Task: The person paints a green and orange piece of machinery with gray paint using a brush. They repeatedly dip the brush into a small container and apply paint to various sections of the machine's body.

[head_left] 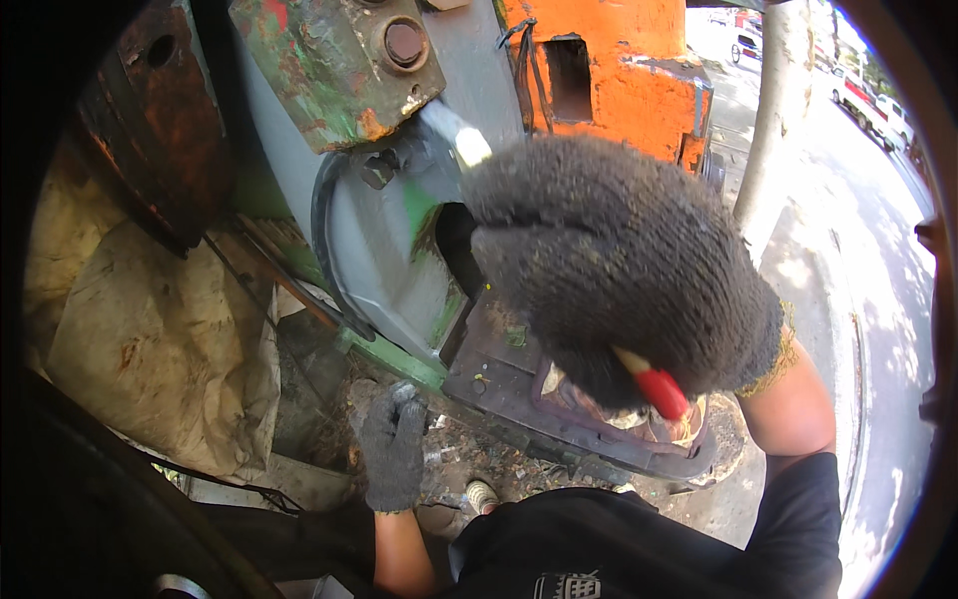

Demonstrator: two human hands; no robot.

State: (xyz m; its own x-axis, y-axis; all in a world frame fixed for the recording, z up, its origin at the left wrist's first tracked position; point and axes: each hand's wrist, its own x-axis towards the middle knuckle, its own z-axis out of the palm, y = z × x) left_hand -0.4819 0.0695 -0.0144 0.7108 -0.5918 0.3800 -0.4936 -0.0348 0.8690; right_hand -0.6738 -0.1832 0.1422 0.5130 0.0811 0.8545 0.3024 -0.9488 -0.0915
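Note:
My right hand (619,260), in a dark knit work glove, is closed around a paintbrush (664,392). The brush's red handle end sticks out below the palm, and its pale, motion-blurred head points up and left past the fingers. That head is at the grey-painted metal part (379,250), just under a chipped green block (344,75) with a round bolt; contact is hard to tell. Lower down, my left hand (389,444), in a similar glove, has its fingers curled near the green metal edge. A small greyish lump shows at its fingertips, too unclear to name.
An orange metal housing (619,80) with a rectangular opening stands behind my right hand. A stained cloth sheet (170,339) hangs at left beside a rusty part (155,130). Below lies a dark metal base (489,369). A tree trunk (778,120) and a road are at right.

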